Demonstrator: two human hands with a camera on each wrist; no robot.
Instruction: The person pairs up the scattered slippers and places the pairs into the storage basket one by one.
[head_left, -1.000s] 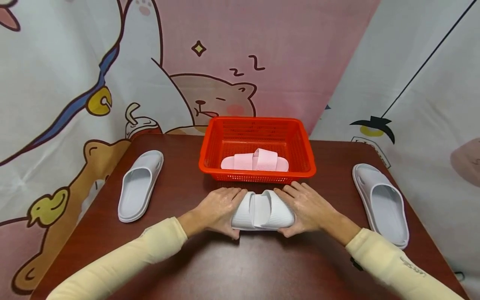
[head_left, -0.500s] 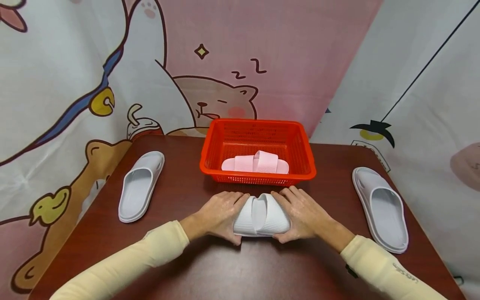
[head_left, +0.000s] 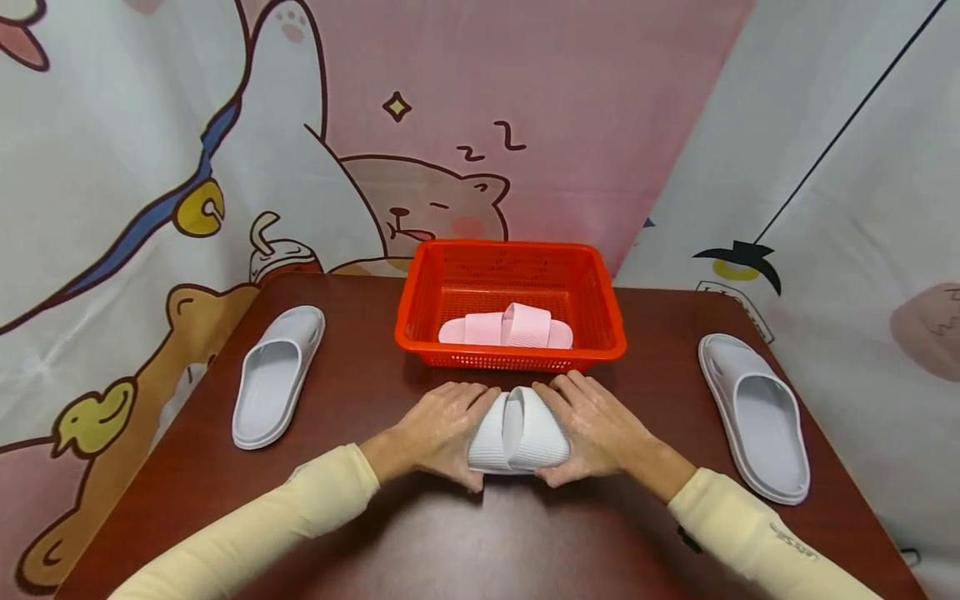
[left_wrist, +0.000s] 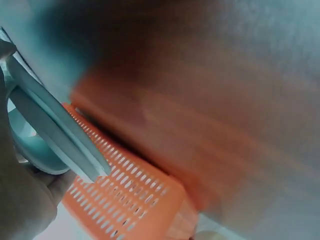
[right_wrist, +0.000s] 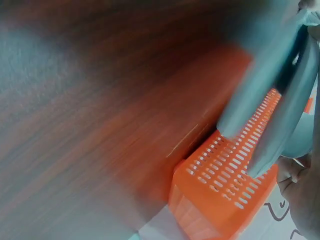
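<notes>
A pair of white ribbed slippers (head_left: 540, 437), fitted into each other with their straps side by side, is held between my two hands. My left hand (head_left: 441, 429) grips the left end, fingers behind and thumb in front. On the right end, my right hand (head_left: 596, 429) has the same kind of grip. The right wrist view shows two sole edges of the slippers (right_wrist: 285, 115) close together with a narrow gap. Just behind the hands stands a red plastic basket (head_left: 510, 356) with pink slippers (head_left: 528, 325), also fitted together, lying inside along its front wall.
A light grey clog-style slipper (head_left: 270, 392) lies on the left of the brown table (head_left: 487, 550), toe pointing away. Its likeness, another grey slipper (head_left: 768, 433), lies near the right edge. A cartoon-printed curtain (head_left: 585, 125) hangs behind and at both sides.
My hands have come closer together, the right one moving left, and the white slippers have slid further into each other. They also sit slightly nearer to me than a second ago.
</notes>
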